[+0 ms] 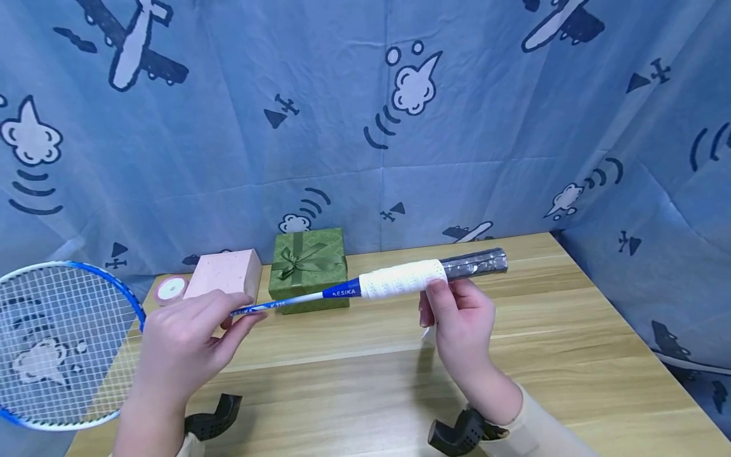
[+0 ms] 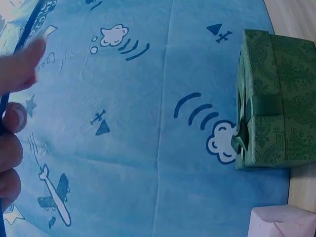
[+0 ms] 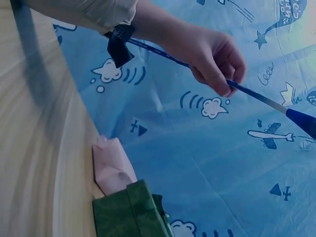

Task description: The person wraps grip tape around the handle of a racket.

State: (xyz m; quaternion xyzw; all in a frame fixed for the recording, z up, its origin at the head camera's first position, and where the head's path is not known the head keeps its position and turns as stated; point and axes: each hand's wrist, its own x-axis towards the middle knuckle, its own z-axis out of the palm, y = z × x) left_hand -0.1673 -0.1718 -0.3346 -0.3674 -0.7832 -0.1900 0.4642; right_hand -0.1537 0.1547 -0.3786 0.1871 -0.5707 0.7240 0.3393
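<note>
I see the left hand pinching the thin shaft of the blue and white badminton racket, and the right hand curled round its white taped handle, so the racket hangs in the air over the light wooden table. Its stringed head sticks out past the table's left edge. Far behind the shaft sit a green gift box with a bow, a pink block and a small pink tape roll, all apart from the racket, by the blue cartoon cloth.
</note>
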